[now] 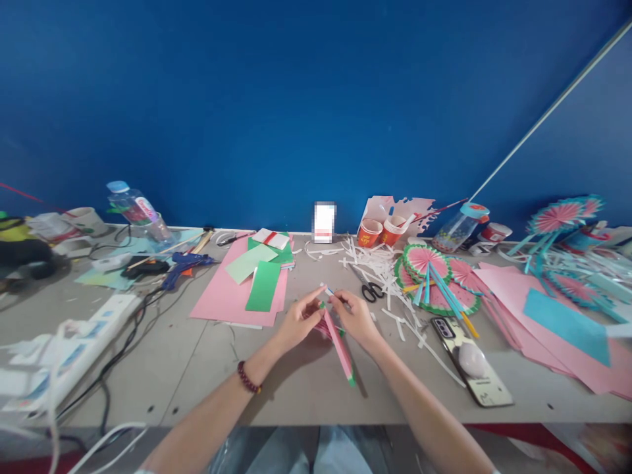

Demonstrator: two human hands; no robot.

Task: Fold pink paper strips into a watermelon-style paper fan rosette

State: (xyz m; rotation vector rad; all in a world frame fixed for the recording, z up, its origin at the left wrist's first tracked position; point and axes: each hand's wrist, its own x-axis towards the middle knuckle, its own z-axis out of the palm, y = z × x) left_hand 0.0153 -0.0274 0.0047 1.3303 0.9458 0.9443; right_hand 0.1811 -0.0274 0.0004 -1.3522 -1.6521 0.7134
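In the head view, my left hand is closed on a folded pink paper strip with green ends, held above the table in front of me. The strip slants down toward the table's front edge, and more pink folds with green edges show behind it. My right hand is beside it, thumb and fingers pinched together near the strip's upper end. A small whitish and blue bit shows at those fingertips, too small to name. Black-handled scissors lie just beyond my right hand. Thin white paper strips are scattered around them.
Left are pink sheets under green paper, a blue glue gun and a power strip. Right are watermelon-patterned paper fans, a phone and pink sheets. Paper cups stand by the blue wall.
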